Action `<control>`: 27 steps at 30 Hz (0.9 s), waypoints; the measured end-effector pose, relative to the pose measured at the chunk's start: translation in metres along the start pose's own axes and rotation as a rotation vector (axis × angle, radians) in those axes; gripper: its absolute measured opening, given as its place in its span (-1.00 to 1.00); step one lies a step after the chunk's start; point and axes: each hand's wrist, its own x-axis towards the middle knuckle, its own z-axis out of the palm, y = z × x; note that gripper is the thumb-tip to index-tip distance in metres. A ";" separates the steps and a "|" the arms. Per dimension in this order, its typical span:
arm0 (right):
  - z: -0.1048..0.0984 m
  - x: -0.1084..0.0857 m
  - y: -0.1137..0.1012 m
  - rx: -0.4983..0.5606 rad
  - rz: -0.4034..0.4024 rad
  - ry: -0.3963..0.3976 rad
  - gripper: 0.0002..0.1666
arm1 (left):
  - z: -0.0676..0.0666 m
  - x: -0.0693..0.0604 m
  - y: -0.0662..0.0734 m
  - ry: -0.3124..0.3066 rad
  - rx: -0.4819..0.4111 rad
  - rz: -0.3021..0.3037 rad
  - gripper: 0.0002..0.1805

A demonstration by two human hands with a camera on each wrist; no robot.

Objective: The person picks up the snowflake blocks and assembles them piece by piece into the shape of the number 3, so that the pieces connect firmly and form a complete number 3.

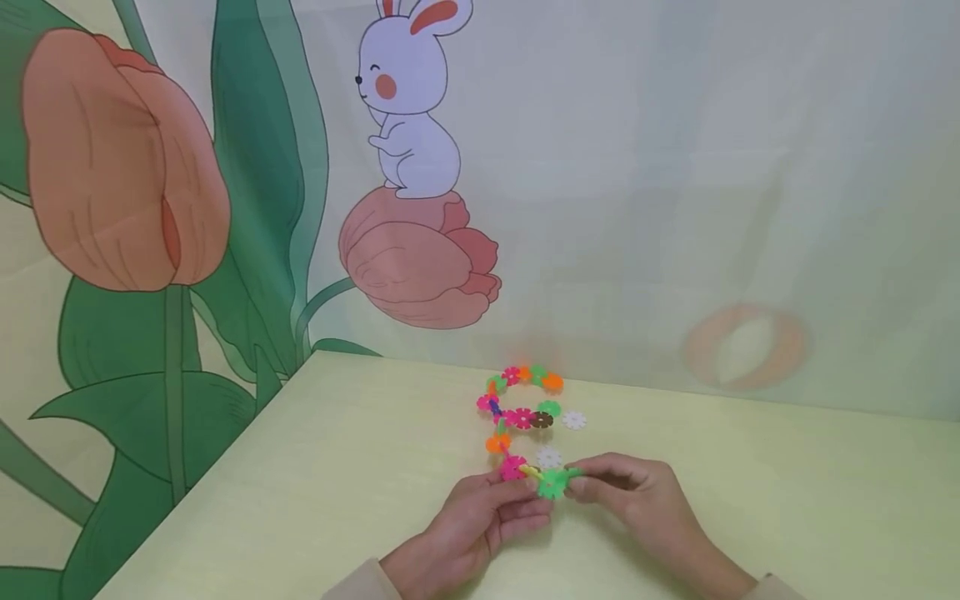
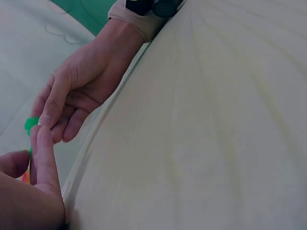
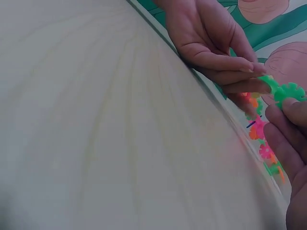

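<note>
A chain of colourful plastic snowflake discs [image 1: 522,418], notched round their rims, lies on the table in a shape like the letter E. At its near end my left hand [image 1: 480,521] pinches the chain by a yellow disc and a green disc [image 1: 552,483], thumb on top. My right hand [image 1: 641,496] pinches another green disc [image 3: 290,93], seen edge-on in the head view, against the first one. Whether the two green discs are fully slotted together I cannot tell. In the left wrist view, fingers hide most of the chain.
Two white snowflake discs, one farther back [image 1: 574,420] and one nearer [image 1: 549,457], lie right of the chain. The pale yellow table [image 1: 787,492] extends to both sides. Behind it hangs a cloth backdrop [image 1: 600,167] with printed tulips and a rabbit.
</note>
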 end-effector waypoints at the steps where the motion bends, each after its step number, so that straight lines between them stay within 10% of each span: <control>1: 0.001 0.000 0.000 0.018 0.014 0.012 -0.77 | 0.000 0.000 -0.001 -0.001 0.006 0.002 -0.76; 14: 0.014 0.008 0.004 0.010 -0.009 -0.107 -0.72 | -0.006 -0.007 -0.004 -0.053 0.077 -0.027 -0.69; 20: -0.006 0.040 0.011 -0.032 0.141 0.077 -0.67 | -0.005 -0.008 -0.004 -0.027 0.074 -0.019 -0.62; 27: -0.015 0.079 0.009 -0.347 0.221 0.046 -0.49 | -0.003 -0.007 -0.005 -0.049 0.082 -0.002 -0.60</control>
